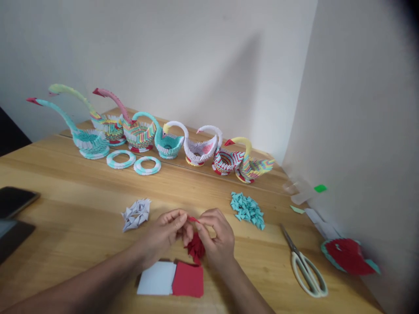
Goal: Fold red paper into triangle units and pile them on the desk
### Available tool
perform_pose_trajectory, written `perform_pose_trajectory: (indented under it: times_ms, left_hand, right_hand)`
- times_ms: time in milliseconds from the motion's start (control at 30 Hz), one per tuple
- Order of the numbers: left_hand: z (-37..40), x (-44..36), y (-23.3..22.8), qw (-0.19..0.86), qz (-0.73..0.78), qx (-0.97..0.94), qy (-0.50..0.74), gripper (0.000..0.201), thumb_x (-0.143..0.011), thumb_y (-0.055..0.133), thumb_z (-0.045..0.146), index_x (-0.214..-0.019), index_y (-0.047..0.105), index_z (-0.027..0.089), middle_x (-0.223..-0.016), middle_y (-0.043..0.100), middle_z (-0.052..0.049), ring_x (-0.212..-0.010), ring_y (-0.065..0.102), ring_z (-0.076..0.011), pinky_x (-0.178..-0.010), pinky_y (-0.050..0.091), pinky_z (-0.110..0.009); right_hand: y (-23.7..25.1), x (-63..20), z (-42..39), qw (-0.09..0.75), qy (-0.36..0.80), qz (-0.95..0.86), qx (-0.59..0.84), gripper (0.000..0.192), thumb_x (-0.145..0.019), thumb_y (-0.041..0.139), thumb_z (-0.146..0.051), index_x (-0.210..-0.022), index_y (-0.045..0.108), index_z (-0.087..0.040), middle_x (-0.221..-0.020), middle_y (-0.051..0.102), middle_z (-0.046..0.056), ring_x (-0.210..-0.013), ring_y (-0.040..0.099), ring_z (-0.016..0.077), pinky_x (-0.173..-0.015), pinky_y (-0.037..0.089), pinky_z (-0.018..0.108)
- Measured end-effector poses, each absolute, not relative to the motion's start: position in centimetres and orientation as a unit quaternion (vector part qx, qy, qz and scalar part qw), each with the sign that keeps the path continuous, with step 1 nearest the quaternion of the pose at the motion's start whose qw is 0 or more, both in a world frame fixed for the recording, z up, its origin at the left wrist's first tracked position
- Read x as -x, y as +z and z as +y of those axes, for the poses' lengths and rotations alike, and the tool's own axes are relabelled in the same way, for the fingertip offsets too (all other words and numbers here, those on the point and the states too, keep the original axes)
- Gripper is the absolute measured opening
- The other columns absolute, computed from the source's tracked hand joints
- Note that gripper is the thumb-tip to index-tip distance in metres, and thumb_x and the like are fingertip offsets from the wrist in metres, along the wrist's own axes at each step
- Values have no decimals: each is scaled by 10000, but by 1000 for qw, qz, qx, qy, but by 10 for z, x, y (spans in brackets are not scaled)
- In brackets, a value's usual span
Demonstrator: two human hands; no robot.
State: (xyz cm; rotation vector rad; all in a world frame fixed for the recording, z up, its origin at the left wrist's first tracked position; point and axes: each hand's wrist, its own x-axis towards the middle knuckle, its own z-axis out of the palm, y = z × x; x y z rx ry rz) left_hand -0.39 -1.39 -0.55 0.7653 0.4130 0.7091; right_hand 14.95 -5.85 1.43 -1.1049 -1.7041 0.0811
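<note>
Folding looks early: the left hand and right hand pinch one small red paper piece between fingertips at table centre, few folded red pieces at 6 o'clock below, red squares unfolded

Both forearms angled inward, left hand and right hand close together — fingertips pinched, nearly touching, knuckles raised
</note>
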Motion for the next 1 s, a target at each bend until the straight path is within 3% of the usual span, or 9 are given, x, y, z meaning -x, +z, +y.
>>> perform_pose_trajectory:
  times_ms: [400,567,767,900,1000]
  left_hand:
    - [-9,9,-8,909,194,-242,279,281,-743,781,363,-694,645,122,-648,669,-28,-553,583,-117,-622,443,-253]
    - [-4,12,-9,907,201,-213,303,192,-724,805,265,-723,671,127,-688,698,-23,-645,636,-130,-669,482,-241]
    - [4,13,-6,890,264,-173,328,107,-747,778,163,-745,683,114,-790,767,-94,-770,725,-189,-808,557,-302]
    - [7,15,-4,881,277,-171,342,87,-781,748,151,-740,690,99,-777,770,-107,-726,731,-178,-743,580,-269]
    - [7,15,-2,874,278,-162,365,89,-787,736,129,-718,691,96,-733,761,-97,-671,723,-165,-682,586,-247]
  right_hand:
    - [13,-158,-58,431,-96,-788,428,160,-881,571,-107,-955,672,-207,-771,672,45,-729,578,176,-661,467,303]
    - [10,-158,-57,414,-70,-794,439,170,-886,559,-87,-980,660,-187,-807,677,65,-753,580,186,-677,477,320]
    - [21,-168,-53,405,-77,-781,469,168,-906,530,-102,-992,655,-172,-842,682,85,-777,599,199,-683,494,334]
    - [58,-209,-70,292,-123,-771,553,160,-933,534,-225,-1023,667,-216,-916,713,73,-858,644,220,-780,498,366]
    - [66,-267,-106,227,-116,-722,643,263,-949,479,-375,-1083,650,-228,-1014,717,76,-934,668,234,-831,512,365]
